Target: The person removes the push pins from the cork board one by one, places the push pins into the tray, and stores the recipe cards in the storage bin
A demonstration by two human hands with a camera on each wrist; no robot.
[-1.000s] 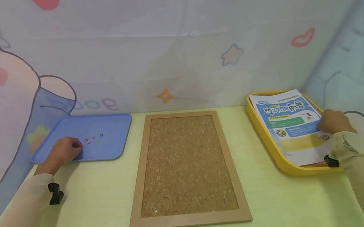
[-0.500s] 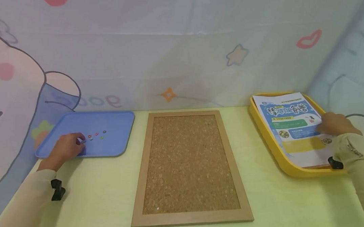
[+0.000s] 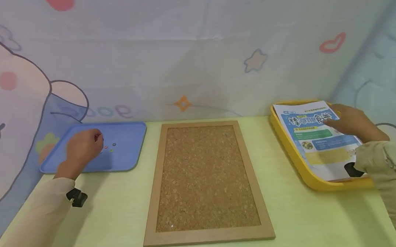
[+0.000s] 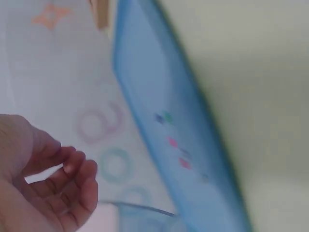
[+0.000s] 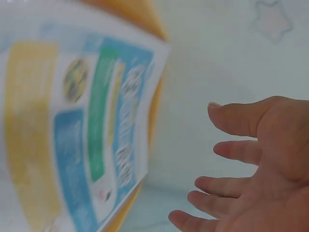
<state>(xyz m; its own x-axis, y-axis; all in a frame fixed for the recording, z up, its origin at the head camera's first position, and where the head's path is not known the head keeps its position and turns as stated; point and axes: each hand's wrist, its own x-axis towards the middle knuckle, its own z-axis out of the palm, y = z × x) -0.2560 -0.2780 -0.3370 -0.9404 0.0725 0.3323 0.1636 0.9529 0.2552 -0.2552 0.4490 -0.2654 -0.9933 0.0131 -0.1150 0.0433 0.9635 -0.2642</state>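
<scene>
My left hand (image 3: 85, 146) is over the blue tray (image 3: 123, 160), with its fingers bent and the thumb tip meeting the fingertips in the left wrist view. I cannot tell whether a small thing is between them. Several tiny coloured pieces lie scattered on the tray, among them a green one (image 4: 167, 117) and a pink one (image 4: 172, 142). On the other side, my right hand (image 3: 354, 122) is at the far right of the yellow tray (image 3: 297, 163). Its fingers are spread and hold nothing in the right wrist view. Beneath it lies a printed sheet (image 3: 326, 158).
Between the two trays lies a cork board (image 3: 208, 183) in a wooden frame. A tiny white speck (image 3: 171, 226) shows near its lower left corner. A cloth backdrop (image 3: 148, 55) with cartoon prints rises behind the pale table (image 3: 114, 208).
My left hand has lifted away from the tray surface, and its thumb and fingertips have come together. My right hand has moved farther along the sheet's right edge and spread its fingers.
</scene>
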